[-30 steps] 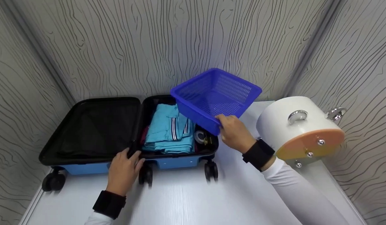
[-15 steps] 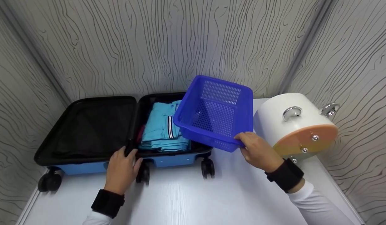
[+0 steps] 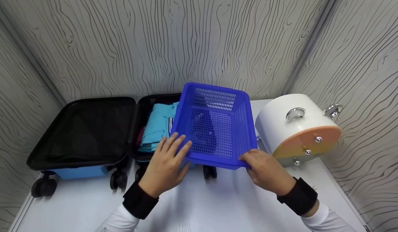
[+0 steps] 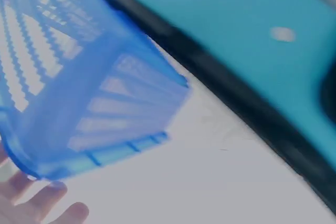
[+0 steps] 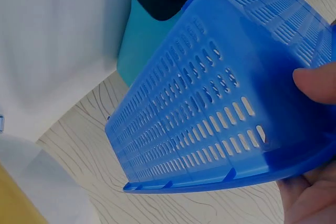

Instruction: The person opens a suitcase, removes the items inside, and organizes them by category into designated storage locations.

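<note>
Since the earlier frames, the left hand [image 3: 165, 167] has left the suitcase [image 3: 80, 129] rim and come across to the basket [image 3: 215, 125], and the basket has swung from over the case toward the person.

Current state: the right hand [image 3: 266, 169] grips the basket's near right corner, thumb on the inner wall and fingers curled under the rim, as the right wrist view confirms. The left hand lies flat against the near left corner with straight, spread fingers; it presses rather than grips. The basket is held off the worktop [image 3: 199, 206], tilted, directly ahead of both hands and partly over the suitcase's right half. It appears empty.

Beyond the left hand, the suitcase lies open. Its right half holds folded clothes [image 3: 155, 127]; its left half shows only dark lining. To the right of the right hand stands a white drum [image 3: 292, 125].

Judged progress: the contents appear already transferred to the case. Remaining: setting the basket down, and likely closing the suitcase.
</note>
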`<action>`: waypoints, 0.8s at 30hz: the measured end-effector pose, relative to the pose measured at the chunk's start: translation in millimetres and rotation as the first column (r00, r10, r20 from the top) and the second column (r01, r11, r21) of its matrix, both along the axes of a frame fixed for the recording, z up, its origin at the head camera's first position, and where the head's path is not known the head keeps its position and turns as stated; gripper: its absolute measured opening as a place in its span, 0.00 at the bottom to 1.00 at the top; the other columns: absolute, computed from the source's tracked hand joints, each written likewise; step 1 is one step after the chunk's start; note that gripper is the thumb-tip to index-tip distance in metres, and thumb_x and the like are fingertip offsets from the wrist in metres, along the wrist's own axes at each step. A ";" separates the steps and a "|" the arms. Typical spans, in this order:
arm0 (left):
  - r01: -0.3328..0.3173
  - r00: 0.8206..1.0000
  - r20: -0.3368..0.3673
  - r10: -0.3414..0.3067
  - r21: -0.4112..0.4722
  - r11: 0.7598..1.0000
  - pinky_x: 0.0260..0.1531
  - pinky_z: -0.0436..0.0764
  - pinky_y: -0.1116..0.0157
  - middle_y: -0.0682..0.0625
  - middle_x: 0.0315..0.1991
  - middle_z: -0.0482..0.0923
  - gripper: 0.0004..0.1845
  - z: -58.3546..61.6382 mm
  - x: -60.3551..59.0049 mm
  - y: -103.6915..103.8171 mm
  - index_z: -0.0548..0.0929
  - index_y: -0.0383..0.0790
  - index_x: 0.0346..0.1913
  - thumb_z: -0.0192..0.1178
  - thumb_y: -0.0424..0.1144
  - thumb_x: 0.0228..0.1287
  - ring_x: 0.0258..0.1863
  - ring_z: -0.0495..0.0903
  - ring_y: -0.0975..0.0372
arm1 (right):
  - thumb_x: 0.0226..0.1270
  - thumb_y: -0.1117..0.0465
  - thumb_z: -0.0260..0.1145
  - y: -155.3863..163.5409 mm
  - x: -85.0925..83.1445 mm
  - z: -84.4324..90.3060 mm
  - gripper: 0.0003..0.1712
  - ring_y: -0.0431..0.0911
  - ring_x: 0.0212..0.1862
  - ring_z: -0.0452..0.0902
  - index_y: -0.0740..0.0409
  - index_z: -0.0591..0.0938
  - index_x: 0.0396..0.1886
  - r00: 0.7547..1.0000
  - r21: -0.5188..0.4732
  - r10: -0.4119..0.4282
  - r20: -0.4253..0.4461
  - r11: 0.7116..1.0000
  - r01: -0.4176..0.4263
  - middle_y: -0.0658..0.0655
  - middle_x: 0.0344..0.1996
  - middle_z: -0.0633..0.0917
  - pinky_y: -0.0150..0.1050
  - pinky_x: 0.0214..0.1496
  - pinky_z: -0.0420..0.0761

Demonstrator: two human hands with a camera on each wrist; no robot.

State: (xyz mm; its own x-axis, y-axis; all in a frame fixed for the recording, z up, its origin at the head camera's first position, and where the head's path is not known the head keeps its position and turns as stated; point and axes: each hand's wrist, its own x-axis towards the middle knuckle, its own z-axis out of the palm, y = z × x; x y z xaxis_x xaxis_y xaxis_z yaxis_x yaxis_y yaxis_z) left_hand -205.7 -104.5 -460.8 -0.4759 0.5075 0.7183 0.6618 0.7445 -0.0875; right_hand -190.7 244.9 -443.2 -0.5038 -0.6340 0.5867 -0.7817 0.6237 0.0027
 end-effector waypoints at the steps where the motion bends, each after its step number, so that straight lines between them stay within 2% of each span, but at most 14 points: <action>1: 0.005 1.000 -0.013 -0.005 -0.029 1.000 0.64 0.82 0.38 0.39 0.63 0.85 0.30 2.5 1.0 4.8 0.86 0.40 0.64 0.81 0.45 0.60 0.67 0.82 0.42 | 0.46 0.81 0.74 0.1 1.9 0.8 0.23 0.47 0.35 0.84 0.60 0.81 0.42 1.000 0.003 0.003 0.003 1.000 -0.003 0.55 0.33 0.88 0.45 0.40 0.89; 4: 0.013 0.999 -0.035 -0.016 -0.071 0.997 0.63 0.83 0.40 0.44 0.56 0.88 0.21 5.1 2.4 14.2 0.89 0.43 0.56 0.80 0.42 0.61 0.61 0.85 0.47 | 0.46 0.80 0.74 2.8 7.4 3.2 0.23 0.47 0.35 0.84 0.59 0.82 0.42 1.000 0.016 0.007 0.008 1.000 -0.007 0.53 0.33 0.88 0.44 0.40 0.89; 8: 0.052 0.997 -0.052 -0.055 -0.048 0.997 0.63 0.84 0.41 0.49 0.44 0.90 0.13 2.5 3.4 19.6 0.90 0.44 0.46 0.80 0.35 0.59 0.52 0.88 0.52 | 0.40 0.78 0.76 10.2 15.1 5.9 0.25 0.47 0.34 0.85 0.56 0.81 0.39 1.000 0.036 -0.005 -0.009 0.999 0.006 0.51 0.30 0.89 0.43 0.38 0.87; 12: 0.121 0.988 -0.090 -0.123 -0.029 0.992 0.60 0.85 0.41 0.53 0.35 0.90 0.10 -2.0 6.7 27.0 0.90 0.45 0.42 0.79 0.33 0.60 0.42 0.87 0.57 | 0.35 0.74 0.78 16.1 23.5 9.1 0.26 0.45 0.28 0.83 0.54 0.80 0.37 0.999 0.081 -0.036 -0.018 0.996 0.038 0.49 0.26 0.88 0.43 0.34 0.84; 14: 0.149 0.983 -0.107 -0.152 -0.035 0.988 0.59 0.85 0.41 0.54 0.34 0.89 0.08 -4.4 10.0 32.0 0.90 0.46 0.41 0.77 0.33 0.62 0.39 0.85 0.59 | 0.40 0.69 0.80 17.9 28.4 11.1 0.24 0.42 0.27 0.81 0.53 0.81 0.39 0.999 0.119 -0.042 0.023 0.992 0.039 0.47 0.26 0.88 0.42 0.33 0.83; 17: 0.175 0.977 -0.120 -0.178 -0.043 0.984 0.60 0.85 0.41 0.55 0.32 0.88 0.06 -7.1 16.4 37.8 0.89 0.46 0.40 0.73 0.32 0.65 0.36 0.84 0.60 | 0.56 0.56 0.83 21.8 36.0 14.3 0.19 0.37 0.29 0.78 0.51 0.84 0.43 0.991 0.164 -0.041 0.130 0.986 0.020 0.44 0.28 0.87 0.40 0.33 0.82; 20: 0.187 0.975 -0.113 -0.190 -0.041 0.982 0.61 0.85 0.41 0.54 0.32 0.88 0.05 -8.3 23.4 36.8 0.89 0.46 0.40 0.70 0.32 0.67 0.36 0.83 0.60 | 0.66 0.44 0.79 28.8 39.4 17.1 0.19 0.36 0.33 0.79 0.50 0.87 0.44 0.983 0.135 -0.024 0.183 0.991 -0.001 0.43 0.31 0.88 0.38 0.36 0.82; 22: 0.199 0.975 -0.098 -0.202 -0.034 0.979 0.62 0.84 0.41 0.54 0.33 0.87 0.05 -7.6 27.2 31.8 0.88 0.46 0.41 0.68 0.31 0.69 0.36 0.82 0.60 | 0.70 0.43 0.78 36.3 36.3 18.9 0.18 0.37 0.33 0.81 0.52 0.88 0.43 0.987 0.073 -0.006 0.163 0.997 -0.006 0.45 0.32 0.88 0.37 0.36 0.82; 24: 0.211 0.974 -0.081 -0.213 -0.028 0.977 0.63 0.84 0.40 0.54 0.34 0.87 0.07 -6.5 29.7 23.5 0.87 0.46 0.42 0.62 0.32 0.77 0.38 0.83 0.59 | 0.67 0.51 0.80 45.0 28.8 20.9 0.14 0.39 0.33 0.83 0.55 0.88 0.42 0.991 0.006 -0.009 0.132 1.000 0.008 0.47 0.33 0.89 0.35 0.36 0.83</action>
